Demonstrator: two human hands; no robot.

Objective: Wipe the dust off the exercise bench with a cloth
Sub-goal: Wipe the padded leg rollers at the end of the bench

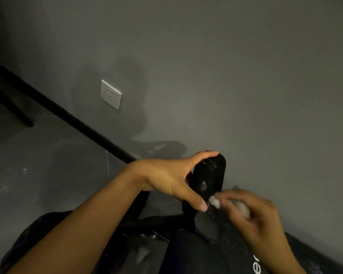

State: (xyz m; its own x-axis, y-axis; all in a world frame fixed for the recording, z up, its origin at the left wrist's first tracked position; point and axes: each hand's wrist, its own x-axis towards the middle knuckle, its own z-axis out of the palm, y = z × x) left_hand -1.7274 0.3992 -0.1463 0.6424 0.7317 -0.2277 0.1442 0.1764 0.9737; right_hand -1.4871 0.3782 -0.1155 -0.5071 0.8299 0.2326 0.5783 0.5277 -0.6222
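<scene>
The black exercise bench (pixel 204 254) fills the bottom of the view, its dusty upright pad (pixel 210 175) rising toward the grey wall. My left hand (pixel 170 177) grips that pad from the left, fingers over its top edge and thumb along its lower side. My right hand (pixel 253 212), blurred by motion, holds a small white cloth (pixel 215 201) bunched in its fingers. The cloth touches the lower part of the pad, just beside my left thumb.
A grey wall (pixel 226 76) stands right behind the bench, with a white socket (pixel 110 94) on it and a black skirting board (pixel 67 117) below. Grey floor tiles (pixel 38 165) lie to the left, and a dark furniture leg (pixel 18 109) stands at far left.
</scene>
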